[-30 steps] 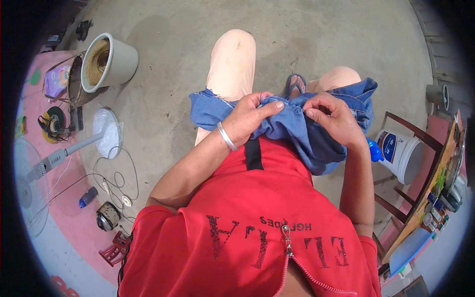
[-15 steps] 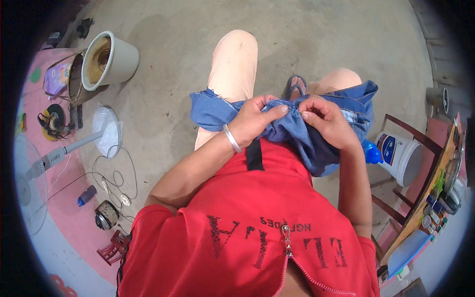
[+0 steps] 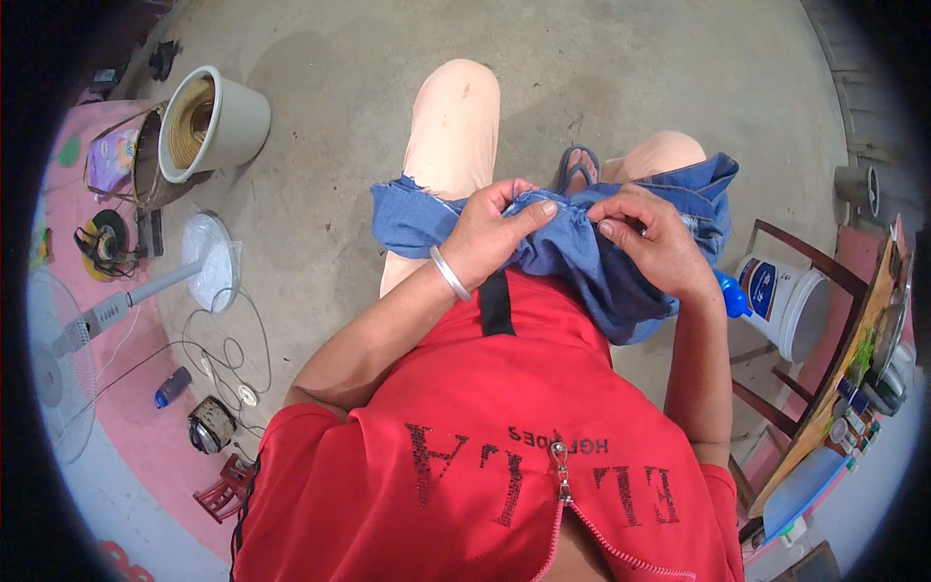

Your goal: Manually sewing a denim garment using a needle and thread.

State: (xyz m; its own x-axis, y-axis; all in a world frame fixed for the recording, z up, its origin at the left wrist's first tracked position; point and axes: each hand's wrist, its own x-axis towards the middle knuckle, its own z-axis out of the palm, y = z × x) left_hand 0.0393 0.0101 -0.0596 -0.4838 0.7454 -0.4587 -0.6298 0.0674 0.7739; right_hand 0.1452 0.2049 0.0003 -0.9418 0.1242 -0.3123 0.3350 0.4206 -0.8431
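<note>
Crosswise, blue denim (image 3: 561, 242) runs left to right; left fingers (image 3: 531, 216) clamp it; right fingers (image 3: 632, 206), unclear.

There are two hands, the left hand (image 3: 488, 238) and the right hand (image 3: 661, 238), one bangle (image 3: 449, 273), one cloth (image 3: 558, 233), one shirt (image 3: 485, 398) and one visible sandal (image 3: 564, 171). Toward the left edge of the floor (image 3: 349, 107): one bucket (image 3: 240, 124), one hat (image 3: 181, 136), one basket (image 3: 147, 160), one fan (image 3: 208, 260), one bottle (image 3: 173, 386), one stool (image 3: 226, 488). Toward its right edge: a second bucket (image 3: 787, 303), one chair (image 3: 822, 263), one table (image 3: 776, 477), whose far-edge things are too crowded to count.
</note>
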